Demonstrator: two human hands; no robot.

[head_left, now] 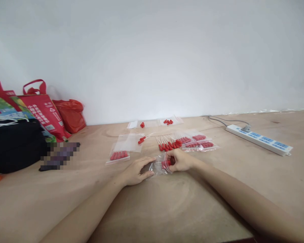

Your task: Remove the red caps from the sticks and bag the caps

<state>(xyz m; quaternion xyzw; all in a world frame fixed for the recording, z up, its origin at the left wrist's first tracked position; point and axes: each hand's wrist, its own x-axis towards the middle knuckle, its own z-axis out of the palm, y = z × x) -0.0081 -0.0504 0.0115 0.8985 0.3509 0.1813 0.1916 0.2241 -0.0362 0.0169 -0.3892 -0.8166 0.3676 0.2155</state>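
Held between both hands at table centre: small clear bag (159, 166) with red pieces inside. Left hand (136, 171) laid flat on the bag's left end, fingers narrow, pressing it to the table (218, 202). Right hand (179, 160) curled at the bag's right end, fingertips pinched on the red pieces through or at the plastic; cannot tell which.

Just beyond the hands, a loose row of red-tipped sticks (168, 144), too many and too small to count. Right of those, two filled bags (200, 141), overlapping. Left of them, one filled bag (118, 156) and one flat empty-looking bag (129, 141), touching. Farther back by the wall, three more flat bags (154, 123) in a line, a few red pieces on two of them.

Far right, one white power strip (259, 139) with cable, well apart from the hands. Far left, black bag (14, 145), two red tote bags (44, 111) and one red plastic sack (71, 114) against the wall.

Bare table wide open near the body and to the right; left edge crowded; near table edge seen at lower right
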